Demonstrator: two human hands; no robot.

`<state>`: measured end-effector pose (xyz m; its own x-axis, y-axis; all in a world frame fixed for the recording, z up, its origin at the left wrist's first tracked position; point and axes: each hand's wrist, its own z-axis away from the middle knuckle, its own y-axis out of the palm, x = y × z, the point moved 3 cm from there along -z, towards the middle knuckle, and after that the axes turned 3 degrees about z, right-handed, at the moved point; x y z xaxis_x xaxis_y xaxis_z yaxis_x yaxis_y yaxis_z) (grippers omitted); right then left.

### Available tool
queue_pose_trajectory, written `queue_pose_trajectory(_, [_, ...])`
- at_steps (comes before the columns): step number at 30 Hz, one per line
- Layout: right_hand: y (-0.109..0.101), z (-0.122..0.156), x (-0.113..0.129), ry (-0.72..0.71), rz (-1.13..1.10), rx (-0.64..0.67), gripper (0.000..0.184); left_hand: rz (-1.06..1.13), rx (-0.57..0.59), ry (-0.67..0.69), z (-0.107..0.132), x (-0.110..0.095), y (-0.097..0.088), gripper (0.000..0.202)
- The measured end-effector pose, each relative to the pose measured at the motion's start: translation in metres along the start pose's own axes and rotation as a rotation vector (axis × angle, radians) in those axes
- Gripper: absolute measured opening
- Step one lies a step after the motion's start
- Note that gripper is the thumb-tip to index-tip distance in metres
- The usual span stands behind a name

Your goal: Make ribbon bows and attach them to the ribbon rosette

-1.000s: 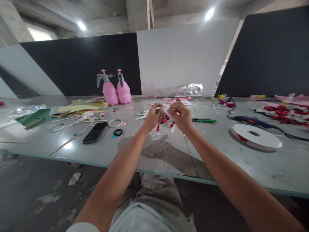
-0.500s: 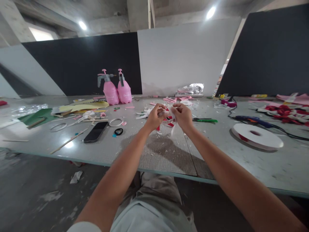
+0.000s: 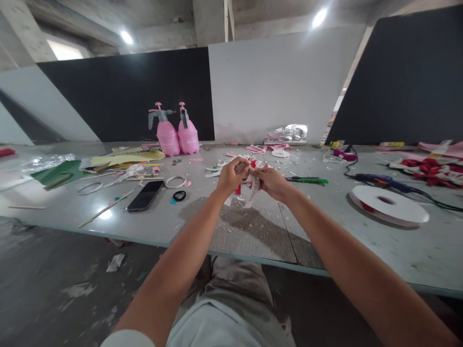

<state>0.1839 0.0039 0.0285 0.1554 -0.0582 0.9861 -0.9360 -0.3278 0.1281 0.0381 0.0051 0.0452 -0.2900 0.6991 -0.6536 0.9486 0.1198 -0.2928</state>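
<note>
A white ribbon [image 3: 254, 189] with faint print hangs from between my hands, its loose ends dangling over the table. My left hand [image 3: 231, 177] has its fingers pinched together on the ribbon. On the other side my right hand [image 3: 272, 182] grips the same ribbon, thumb and fingertips close to the left ones. Red pieces [image 3: 238, 189] show between and just below the hands; whether they are part of what I hold, I cannot tell. My fingers cover the middle of the ribbon.
Right of my hands lie green-handled scissors [image 3: 307, 180], a white ribbon spool [image 3: 388, 205] and a blue glue gun [image 3: 379, 180]. Leftward are a black phone [image 3: 145, 195], a white ring [image 3: 175, 181] and two pink spray bottles [image 3: 188, 135]. Scraps cover the grey table [image 3: 202, 226].
My hands have drawn closer together, the right one turning and dropping slightly. The ribbon's ends now hang lower and farther left between them.
</note>
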Motion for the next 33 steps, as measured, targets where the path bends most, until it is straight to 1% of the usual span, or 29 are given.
queue_pose_trajectory(2, [0.0,0.002,-0.001,0.033,-0.065,0.076,0.032,0.094,-0.015,-0.073,-0.002,0.007,0.0,0.014])
queue_pose_trajectory(3, [0.0,0.003,-0.001,0.048,-0.102,0.096,0.028,0.152,0.001,-0.124,-0.003,0.011,0.002,0.015])
queue_pose_trajectory(5, [-0.003,0.003,-0.002,0.074,-0.172,0.098,0.02,0.244,0.049,-0.203,-0.004,0.017,0.005,0.015])
queue_pose_trajectory(6, [-0.004,0.003,-0.002,0.083,-0.2,0.084,0.016,0.252,0.06,-0.211,-0.005,0.018,0.005,0.014])
queue_pose_trajectory(8, [-0.005,0.002,-0.002,0.088,-0.241,0.038,0.011,0.178,0.017,-0.157,-0.005,0.016,0.003,0.009])
queue_pose_trajectory(10, [-0.006,0.001,-0.001,0.07,-0.258,-0.006,0.009,0.057,-0.044,-0.055,-0.004,0.01,-0.002,0.007])
queue_pose_trajectory(11, [-0.006,0.001,0.0,0.06,-0.259,-0.025,0.008,0.009,-0.047,-0.004,-0.003,0.007,-0.004,0.009])
queue_pose_trajectory(13, [-0.006,0.002,0.001,0.038,-0.256,-0.051,0.008,-0.043,-0.01,0.083,-0.002,0.002,-0.005,0.013])
queue_pose_trajectory(15, [-0.005,0.003,0.002,0.021,-0.25,-0.058,0.007,-0.078,0.027,0.136,-0.001,-0.001,-0.004,0.009])
queue_pose_trajectory(16, [-0.005,0.003,0.003,0.016,-0.25,-0.055,0.006,-0.098,0.025,0.147,-0.001,-0.001,-0.004,0.008])
queue_pose_trajectory(18, [-0.005,0.002,0.002,0.022,-0.262,-0.051,0.005,-0.134,-0.009,0.148,-0.002,0.0,-0.005,0.014])
queue_pose_trajectory(22, [-0.009,-0.004,-0.002,0.049,-0.329,-0.089,0.005,-0.155,-0.055,0.137,-0.003,0.004,-0.006,0.021])
queue_pose_trajectory(25, [-0.01,-0.006,-0.002,0.022,-0.331,-0.031,0.012,-0.14,-0.08,0.139,-0.003,0.005,-0.008,0.019])
queue_pose_trajectory(27, [-0.011,-0.005,-0.001,0.004,-0.315,-0.019,0.016,-0.136,-0.109,0.13,-0.002,0.005,-0.01,0.017])
queue_pose_trajectory(33, [-0.009,-0.001,0.003,0.013,-0.361,-0.093,0.01,-0.152,-0.177,0.07,0.001,0.004,-0.014,0.019])
